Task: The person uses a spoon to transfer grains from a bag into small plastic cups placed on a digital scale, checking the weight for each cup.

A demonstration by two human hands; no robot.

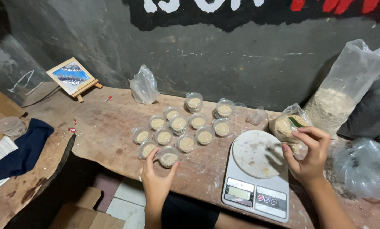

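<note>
My left hand (157, 178) grips a small clear cup of beige powder (169, 158) at the near edge of a cluster of several filled cups (179, 125) on the worn wooden table (109, 127). My right hand (309, 154) is raised beside a white kitchen scale (257, 174) and pinches a green scoop (296, 123) at the mouth of a small plastic bag of the same powder (283, 126). The scale's round platform (257, 153) is bare, dusted with powder.
A large clear sack of powder (346, 93) leans on the dark wall at right, with crumpled plastic bags (366, 167) below it. An empty bag (144, 87), a small picture on an easel (72, 77), a dark blue cloth (22, 148) and an empty tub (10, 126) sit left.
</note>
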